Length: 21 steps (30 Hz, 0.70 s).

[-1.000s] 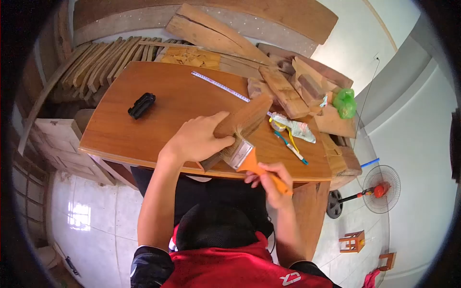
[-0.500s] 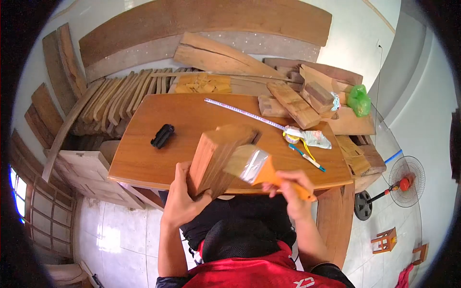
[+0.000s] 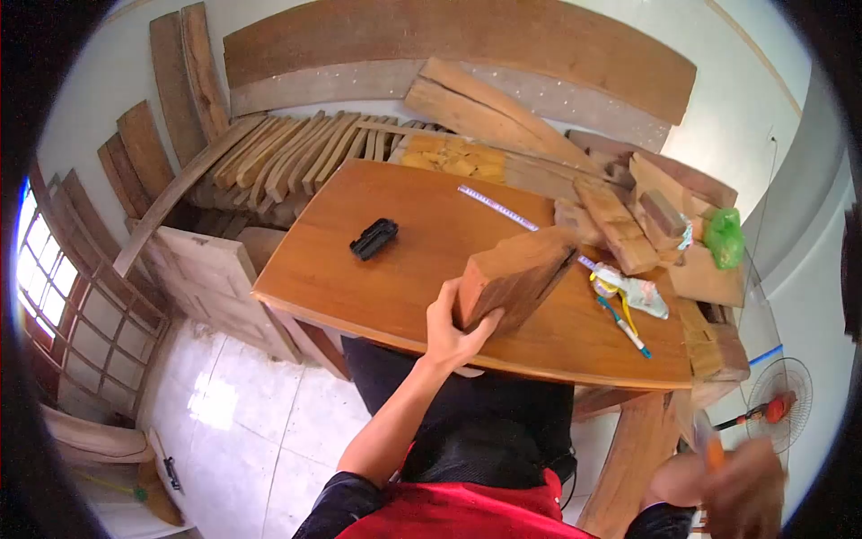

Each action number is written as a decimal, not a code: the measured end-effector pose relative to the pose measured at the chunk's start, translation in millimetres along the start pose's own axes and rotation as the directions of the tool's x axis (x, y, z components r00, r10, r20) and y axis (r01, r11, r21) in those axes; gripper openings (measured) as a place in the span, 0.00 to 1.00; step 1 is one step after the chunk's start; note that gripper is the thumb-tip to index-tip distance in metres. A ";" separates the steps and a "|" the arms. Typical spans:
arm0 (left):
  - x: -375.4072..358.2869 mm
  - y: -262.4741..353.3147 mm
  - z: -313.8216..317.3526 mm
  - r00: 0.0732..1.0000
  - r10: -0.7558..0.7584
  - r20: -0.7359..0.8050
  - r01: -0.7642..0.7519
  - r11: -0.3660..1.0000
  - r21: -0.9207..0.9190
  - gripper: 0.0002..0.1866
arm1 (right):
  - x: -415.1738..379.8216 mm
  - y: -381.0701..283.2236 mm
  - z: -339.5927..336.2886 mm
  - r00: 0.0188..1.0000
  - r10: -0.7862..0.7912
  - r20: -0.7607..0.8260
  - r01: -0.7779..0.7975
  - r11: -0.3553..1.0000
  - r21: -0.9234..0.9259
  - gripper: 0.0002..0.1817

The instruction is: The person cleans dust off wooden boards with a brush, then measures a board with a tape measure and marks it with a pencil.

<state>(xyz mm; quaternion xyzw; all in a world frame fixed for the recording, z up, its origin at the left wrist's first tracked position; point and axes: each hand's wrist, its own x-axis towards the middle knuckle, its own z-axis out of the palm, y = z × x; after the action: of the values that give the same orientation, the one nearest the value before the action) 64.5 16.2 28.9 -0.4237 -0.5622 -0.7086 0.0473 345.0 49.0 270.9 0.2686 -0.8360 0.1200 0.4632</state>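
Observation:
My left hand [image 3: 453, 332] grips a thick wooden block [image 3: 507, 280] by its near end, thumb on one side and fingers on the other. The block is tilted above the front of the brown table [image 3: 350, 292], and a dark groove shows on its far right side. Low at the right, off the table, my right hand [image 3: 745, 485] is closed round a paintbrush [image 3: 715, 452]. Motion smears that hand; only part of the orange handle and a pale blurred end of the brush show.
A black plastic object [image 3: 373, 239] lies on the table's left. To the right are an extended tape measure [image 3: 606, 286] and a teal-and-white pen-like tool [image 3: 624, 328]. Boards [image 3: 620, 225] and a green bag [image 3: 724, 238] crowd the back right. A fan [image 3: 779, 404] stands at right.
My right hand has swung the paintbrush away from the block, down to the lower right. My left hand still holds the block. The view has turned left, shifting the table rightward.

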 end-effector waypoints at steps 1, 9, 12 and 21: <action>1.0 -2.7 -1.4 1.000 -0.005 0.011 0.005 1.000 -0.009 0.27 | 7.1 -7.5 -0.9 0.993 -0.076 0.089 0.069 0.994 0.079 0.20; 26.9 8.7 -5.9 0.993 0.061 0.102 -0.048 0.991 -0.124 0.37 | 17.7 -16.8 -7.1 0.962 -0.142 0.235 0.087 0.970 0.228 0.20; 42.0 27.1 -3.2 0.993 0.085 0.087 -0.073 0.988 -0.133 0.37 | 17.7 -24.7 -16.8 0.954 -0.168 0.248 0.095 0.955 0.281 0.21; 44.4 38.1 0.2 0.994 -0.005 0.109 0.015 0.996 -0.092 0.33 | 3.2 -40.0 -12.4 0.972 -0.006 0.236 -0.065 0.954 0.291 0.18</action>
<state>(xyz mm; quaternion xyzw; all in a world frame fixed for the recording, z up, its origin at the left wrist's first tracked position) 57.1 20.7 86.8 -0.4605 -0.5324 -0.7102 -0.0066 374.8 20.4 278.3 0.3347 -0.8612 0.2186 0.3139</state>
